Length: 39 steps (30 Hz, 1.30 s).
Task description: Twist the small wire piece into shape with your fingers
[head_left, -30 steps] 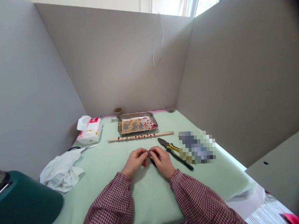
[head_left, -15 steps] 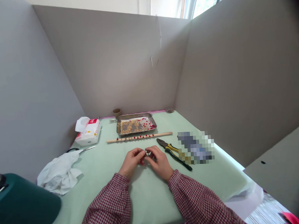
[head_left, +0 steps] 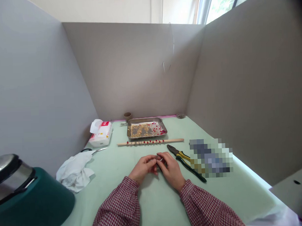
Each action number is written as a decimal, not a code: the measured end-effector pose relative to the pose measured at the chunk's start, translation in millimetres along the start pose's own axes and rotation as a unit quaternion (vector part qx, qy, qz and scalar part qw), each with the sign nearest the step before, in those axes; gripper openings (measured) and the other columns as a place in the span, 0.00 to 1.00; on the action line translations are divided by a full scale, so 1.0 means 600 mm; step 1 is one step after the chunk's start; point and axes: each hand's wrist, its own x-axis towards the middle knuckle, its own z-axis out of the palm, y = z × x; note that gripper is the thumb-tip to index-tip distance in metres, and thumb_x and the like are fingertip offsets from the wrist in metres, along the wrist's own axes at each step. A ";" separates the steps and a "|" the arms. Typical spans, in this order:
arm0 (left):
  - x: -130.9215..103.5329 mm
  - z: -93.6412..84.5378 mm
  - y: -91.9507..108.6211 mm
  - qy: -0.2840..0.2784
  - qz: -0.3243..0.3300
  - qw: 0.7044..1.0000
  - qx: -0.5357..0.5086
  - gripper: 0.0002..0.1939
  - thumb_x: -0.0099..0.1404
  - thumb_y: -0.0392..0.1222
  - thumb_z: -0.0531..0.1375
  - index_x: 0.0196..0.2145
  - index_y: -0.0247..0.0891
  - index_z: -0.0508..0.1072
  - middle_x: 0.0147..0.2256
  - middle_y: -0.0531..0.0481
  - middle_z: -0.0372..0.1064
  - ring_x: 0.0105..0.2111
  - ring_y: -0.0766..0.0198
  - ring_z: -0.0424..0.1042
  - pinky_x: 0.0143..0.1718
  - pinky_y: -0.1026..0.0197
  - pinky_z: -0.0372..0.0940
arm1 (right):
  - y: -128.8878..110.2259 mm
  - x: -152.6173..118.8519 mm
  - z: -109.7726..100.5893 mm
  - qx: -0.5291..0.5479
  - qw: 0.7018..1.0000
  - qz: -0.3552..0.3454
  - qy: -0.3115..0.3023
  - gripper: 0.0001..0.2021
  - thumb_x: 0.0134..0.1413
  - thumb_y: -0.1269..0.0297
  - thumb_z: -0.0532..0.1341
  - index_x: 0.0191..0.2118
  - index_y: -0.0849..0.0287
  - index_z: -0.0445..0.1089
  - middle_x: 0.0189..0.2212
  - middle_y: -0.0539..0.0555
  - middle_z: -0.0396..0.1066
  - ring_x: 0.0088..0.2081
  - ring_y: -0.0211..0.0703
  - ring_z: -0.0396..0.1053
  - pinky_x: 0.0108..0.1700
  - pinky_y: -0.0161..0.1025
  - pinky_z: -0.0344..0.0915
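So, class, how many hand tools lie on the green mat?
2: pliers right of the right hand, and scissors on the left by the white cloth. Others may be hidden.

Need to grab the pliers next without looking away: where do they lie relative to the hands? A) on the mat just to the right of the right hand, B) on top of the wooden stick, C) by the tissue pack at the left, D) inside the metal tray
A: the pliers lie flat on the green mat, just right of the right hand, with the wooden stick beyond them.
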 end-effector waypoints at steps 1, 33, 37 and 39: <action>0.000 -0.001 -0.001 -0.003 0.001 1.000 -0.005 0.20 0.52 0.47 0.64 0.39 0.29 0.72 0.23 0.51 0.64 0.22 0.69 0.64 0.27 0.62 0.64 | 0.001 0.000 0.000 0.000 1.000 0.003 -0.001 0.10 0.58 0.68 0.54 0.45 0.57 0.66 0.36 0.56 0.67 0.35 0.43 0.66 0.38 0.39 0.64; -0.004 0.001 0.000 -0.036 -0.012 0.999 -0.014 0.19 0.54 0.50 0.63 0.34 0.28 0.73 0.25 0.46 0.68 0.22 0.68 0.67 0.27 0.62 0.64 | -0.006 0.001 0.000 0.001 1.000 -0.015 -0.027 0.06 0.56 0.69 0.55 0.40 0.59 0.64 0.35 0.54 0.64 0.36 0.42 0.63 0.38 0.39 0.61; -0.002 -0.001 -0.004 -0.040 -0.014 0.999 -0.009 0.20 0.54 0.51 0.63 0.34 0.27 0.74 0.25 0.46 0.68 0.23 0.69 0.66 0.28 0.62 0.63 | -0.007 0.001 -0.001 0.011 0.999 -0.017 -0.038 0.06 0.56 0.68 0.55 0.40 0.58 0.64 0.36 0.55 0.65 0.38 0.43 0.63 0.41 0.40 0.61; -0.001 0.000 -0.006 -0.040 -0.016 0.999 -0.001 0.21 0.55 0.51 0.62 0.35 0.27 0.74 0.24 0.46 0.68 0.22 0.69 0.66 0.27 0.63 0.62 | -0.006 0.002 0.000 0.019 0.999 -0.017 -0.039 0.06 0.56 0.69 0.55 0.40 0.58 0.64 0.36 0.55 0.65 0.39 0.43 0.63 0.42 0.40 0.61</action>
